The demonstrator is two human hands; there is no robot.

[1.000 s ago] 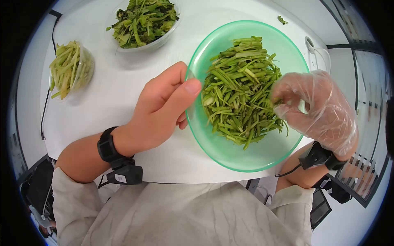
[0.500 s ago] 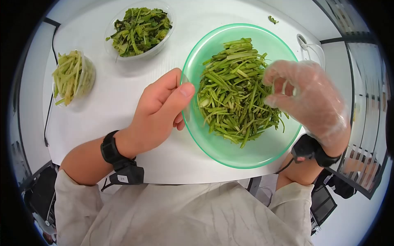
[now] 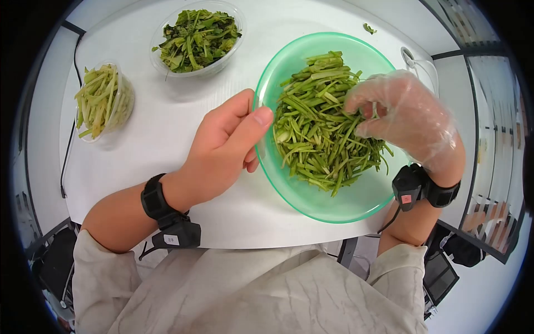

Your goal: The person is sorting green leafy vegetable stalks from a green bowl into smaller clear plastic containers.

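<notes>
A green translucent bowl [image 3: 311,203] sits on the white table, filled with a heap of cut green stems [image 3: 320,139]. My left hand [image 3: 222,147], bare, grips the bowl's left rim with the thumb on its edge. My right hand [image 3: 403,119], in a clear plastic glove, hovers over the right side of the heap with its fingertips pinched into the stems. Whether a stem is held between the fingers I cannot tell.
A clear tub of leafy greens [image 3: 196,36] stands at the back. A smaller clear tub of pale stem pieces [image 3: 103,100] sits at the far left. A white cable [image 3: 420,64] lies at the table's right edge; a green scrap [image 3: 369,27] lies behind the bowl.
My gloved right hand has moved up and left over the heap, from the lower right side toward its upper middle. The left hand keeps its hold on the rim.
</notes>
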